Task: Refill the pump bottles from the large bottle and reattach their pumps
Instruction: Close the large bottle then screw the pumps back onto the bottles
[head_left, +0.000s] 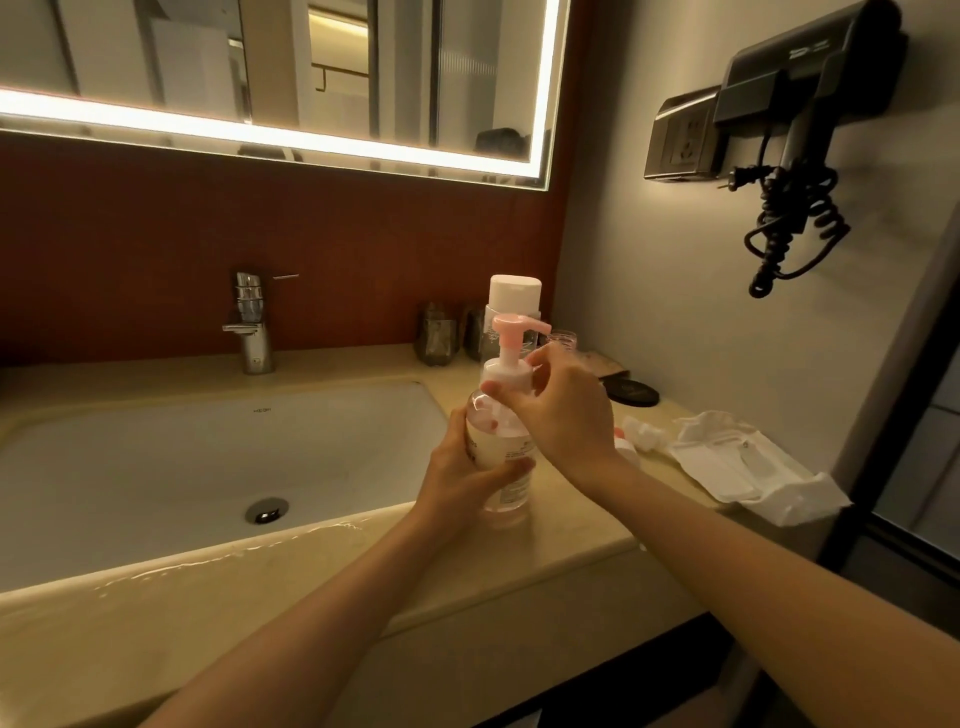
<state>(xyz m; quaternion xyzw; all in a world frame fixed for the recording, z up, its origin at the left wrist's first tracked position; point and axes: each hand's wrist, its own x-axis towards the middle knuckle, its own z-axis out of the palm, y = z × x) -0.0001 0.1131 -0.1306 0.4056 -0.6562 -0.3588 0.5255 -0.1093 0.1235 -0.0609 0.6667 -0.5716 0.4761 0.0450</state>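
At the near edge of the worktop (571, 535), the left grip (462, 470) curls fingers and thumb round the body of the clear pump bottle (506, 488), which stands upright with its base on the worktop. Just above it, the right grip (563, 415) pinches the white collar (506, 375) of the pink pump (511, 332), seated on the bottle's neck. To the left of both grips lies the sink (208, 457). Right of the right grip lie crumpled white tissue and a white packet (727, 462); just behind it sits a dark round lid (631, 393). Directly behind the grips stands the large bottle (514, 296), white cap on. Far left, the tap (252, 322); high to the right, a wall-mounted hair dryer (800, 78).
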